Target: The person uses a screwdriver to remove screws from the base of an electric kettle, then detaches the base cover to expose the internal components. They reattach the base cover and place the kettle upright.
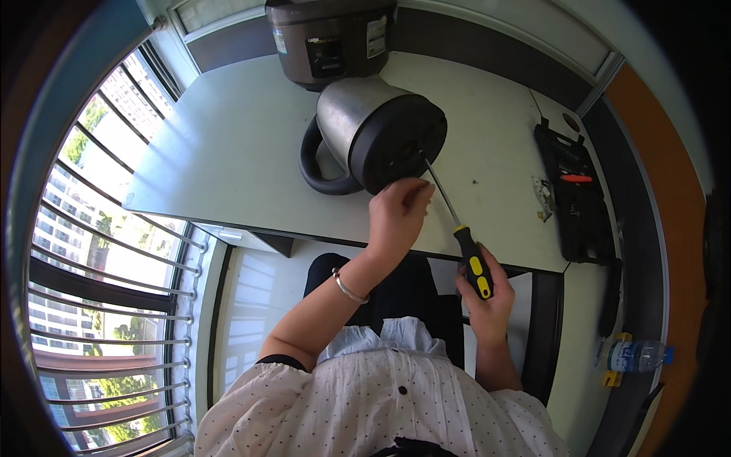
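Note:
An electric kettle (pixel 346 110) with a steel body lies on its side on the white table, its black base (pixel 403 137) turned towards me. Its black handle (pixel 311 164) points left. My right hand (pixel 489 293) is wrapped round the black and yellow grip of a screwdriver (pixel 470 255). The long shaft reaches up and left, and its tip meets the kettle's base near the middle. Just at the base's lower edge is my left hand (pixel 397 217), fingers curled and pinched together beside the shaft. Whatever they may hold is too small to make out.
A brown rice cooker (pixel 327 49) stands behind the kettle. At the right lies an opened black tool case (pixel 575 190) with a red-handled tool, and a small clear bag (pixel 543 196) beside it. A water bottle (pixel 636 356) lies further right. A barred window (pixel 106 266) is on the left.

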`<action>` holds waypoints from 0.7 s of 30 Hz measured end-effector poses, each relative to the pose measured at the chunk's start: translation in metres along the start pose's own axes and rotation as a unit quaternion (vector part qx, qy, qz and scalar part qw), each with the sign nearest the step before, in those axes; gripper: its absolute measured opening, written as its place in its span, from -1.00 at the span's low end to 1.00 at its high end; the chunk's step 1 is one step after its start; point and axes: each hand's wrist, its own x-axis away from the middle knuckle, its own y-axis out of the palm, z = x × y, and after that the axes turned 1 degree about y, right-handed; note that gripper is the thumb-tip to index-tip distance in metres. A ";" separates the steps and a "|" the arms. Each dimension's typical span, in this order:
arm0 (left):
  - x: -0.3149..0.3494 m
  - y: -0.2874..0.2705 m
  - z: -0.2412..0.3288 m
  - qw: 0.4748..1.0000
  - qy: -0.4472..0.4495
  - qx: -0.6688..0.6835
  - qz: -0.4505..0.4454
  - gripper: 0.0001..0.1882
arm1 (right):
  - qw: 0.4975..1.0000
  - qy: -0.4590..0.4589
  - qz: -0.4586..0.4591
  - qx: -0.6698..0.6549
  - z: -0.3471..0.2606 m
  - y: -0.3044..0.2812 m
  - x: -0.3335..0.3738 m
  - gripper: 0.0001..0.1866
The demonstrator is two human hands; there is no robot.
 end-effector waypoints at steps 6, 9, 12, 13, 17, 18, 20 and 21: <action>0.010 -0.030 0.000 0.833 0.394 -0.345 0.181 -0.58 | 0.969 -0.162 0.028 0.183 -0.012 -0.010 -0.009 -0.49; -0.004 -0.037 0.006 0.807 0.350 -0.415 0.233 -0.44 | 0.951 -0.207 0.053 0.222 -0.013 -0.010 -0.011 -0.48; -0.016 -0.051 0.000 0.837 0.291 -0.420 0.195 -0.38 | 0.934 -0.229 0.067 0.267 -0.012 -0.012 -0.011 -0.46; -0.019 -0.054 -0.001 0.843 0.278 -0.422 0.183 -0.37 | 0.928 -0.234 0.070 0.282 -0.012 -0.012 -0.011 -0.45; -0.026 -0.065 -0.002 0.844 0.281 -0.413 0.195 -0.42 | 0.932 -0.238 0.067 0.265 -0.012 -0.014 -0.010 -0.44; -0.027 -0.066 0.001 0.838 0.287 -0.417 0.202 -0.44 | 0.936 -0.236 0.064 0.254 -0.012 -0.014 -0.009 -0.44; -0.030 -0.070 0.000 0.846 0.292 -0.399 0.202 -0.44 | 0.942 -0.234 0.060 0.233 -0.011 -0.014 -0.007 -0.45; -0.031 -0.072 -0.001 0.849 0.294 -0.390 0.201 -0.44 | 0.945 -0.233 0.058 0.223 -0.011 -0.013 -0.006 -0.46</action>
